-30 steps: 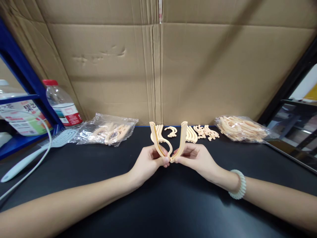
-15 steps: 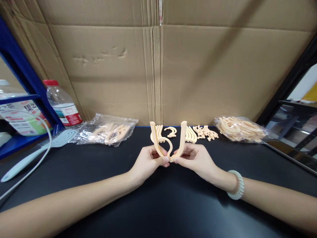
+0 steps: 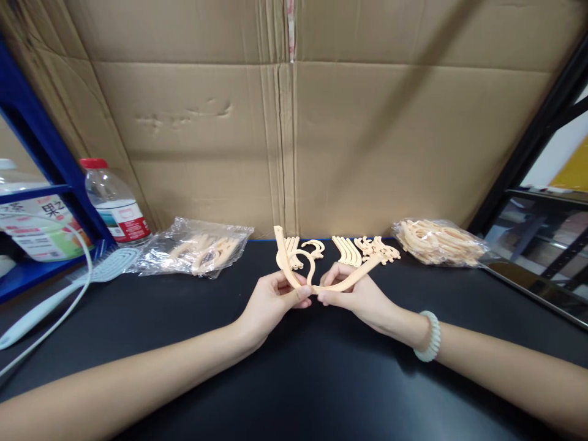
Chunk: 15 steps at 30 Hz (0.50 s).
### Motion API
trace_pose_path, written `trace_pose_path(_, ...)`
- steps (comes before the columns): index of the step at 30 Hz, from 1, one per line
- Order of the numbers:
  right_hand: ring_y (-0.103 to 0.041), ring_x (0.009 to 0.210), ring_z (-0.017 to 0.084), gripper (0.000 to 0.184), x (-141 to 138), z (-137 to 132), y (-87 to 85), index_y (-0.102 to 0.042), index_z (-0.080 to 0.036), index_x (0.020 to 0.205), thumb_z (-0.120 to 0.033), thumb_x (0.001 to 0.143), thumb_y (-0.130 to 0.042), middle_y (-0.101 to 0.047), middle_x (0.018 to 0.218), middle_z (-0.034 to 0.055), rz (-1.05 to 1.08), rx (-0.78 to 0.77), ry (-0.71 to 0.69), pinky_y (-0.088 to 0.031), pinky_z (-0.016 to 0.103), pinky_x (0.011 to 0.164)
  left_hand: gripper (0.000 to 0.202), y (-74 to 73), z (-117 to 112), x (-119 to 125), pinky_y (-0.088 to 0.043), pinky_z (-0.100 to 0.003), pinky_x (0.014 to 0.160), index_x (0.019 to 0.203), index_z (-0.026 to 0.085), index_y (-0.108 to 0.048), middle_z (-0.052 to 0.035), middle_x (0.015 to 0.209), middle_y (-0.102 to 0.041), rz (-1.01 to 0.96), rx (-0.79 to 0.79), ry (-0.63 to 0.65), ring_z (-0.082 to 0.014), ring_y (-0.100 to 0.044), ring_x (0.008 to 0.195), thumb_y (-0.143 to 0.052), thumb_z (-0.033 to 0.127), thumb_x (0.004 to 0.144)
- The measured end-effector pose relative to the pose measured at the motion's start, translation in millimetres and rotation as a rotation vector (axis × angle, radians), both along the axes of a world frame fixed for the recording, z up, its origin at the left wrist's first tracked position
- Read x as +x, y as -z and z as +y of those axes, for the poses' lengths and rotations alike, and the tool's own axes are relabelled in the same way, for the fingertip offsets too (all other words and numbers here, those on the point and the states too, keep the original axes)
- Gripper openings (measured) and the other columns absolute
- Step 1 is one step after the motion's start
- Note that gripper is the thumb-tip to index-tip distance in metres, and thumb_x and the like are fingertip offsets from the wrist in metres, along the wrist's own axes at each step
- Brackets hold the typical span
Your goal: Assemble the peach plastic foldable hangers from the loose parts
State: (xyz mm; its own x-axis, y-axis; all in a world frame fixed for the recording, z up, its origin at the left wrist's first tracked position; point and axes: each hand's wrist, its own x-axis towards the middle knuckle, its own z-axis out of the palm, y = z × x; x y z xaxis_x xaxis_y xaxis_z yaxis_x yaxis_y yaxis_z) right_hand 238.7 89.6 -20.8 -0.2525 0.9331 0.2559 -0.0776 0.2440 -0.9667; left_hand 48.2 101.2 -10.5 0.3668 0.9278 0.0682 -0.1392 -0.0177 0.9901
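Left hand [image 3: 275,300] and right hand [image 3: 353,295] pinch a cream plastic hinged hanger [image 3: 281,251] mid-frame, one arm lowered, one upright; loose cream pieces [image 3: 362,248] lie unassembled behind.

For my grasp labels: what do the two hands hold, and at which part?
One beige hanger, held by both. The left hand pinches its left arm near the middle joint; the right hand grips its right arm beside that joint.
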Motion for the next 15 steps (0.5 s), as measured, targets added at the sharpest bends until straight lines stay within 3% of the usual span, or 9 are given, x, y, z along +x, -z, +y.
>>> trace_pose_path(5, -0.061, 0.062, 0.01, 0.025, 33, 18, -8.8, -0.064, -0.015, 0.078, -0.024, 0.064, -0.083, -0.063, 0.076, -0.0003, -0.07, 0.01, -0.179, -0.052, 0.023, 0.058, 0.028, 0.5, 3, 1, -0.056, -0.018, 0.066, 0.08, 0.012, -0.065, -0.0002, 0.078, -0.066, -0.053, -0.033, -0.068, -0.0084, -0.062, 0.067, -0.084, 0.026, 0.065)
trace_pose_path(10, -0.065, 0.061, 0.012, 0.025, 66, 32, -26.6, -0.065, -0.013, 0.077, -0.028, 0.065, -0.082, -0.066, 0.073, 0.0015, -0.2, 0.068, -0.168, -0.055, 0.025, 0.056, 0.027, -3.3, 7, -2, -0.056, -0.019, 0.068, 0.077, 0.012, -0.065, -0.0012, 0.08, -0.065, -0.067, -0.073, -0.093, -0.0089, -0.062, 0.07, -0.084, 0.025, 0.064)
trace_pose_path(15, -0.061, 0.063, 0.011, 0.023, 86, 40, -36.4, -0.066, -0.015, 0.074, -0.028, 0.064, -0.082, -0.066, 0.073, 0.0003, -0.436, 0.148, -0.139, -0.05, 0.024, 0.058, 0.024, -10.9, 31, -17, -0.055, -0.016, 0.067, 0.076, 0.013, -0.064, 0.0011, 0.072, -0.062, -0.031, -0.091, -0.034, -0.0064, -0.061, 0.062, -0.082, 0.026, 0.067)
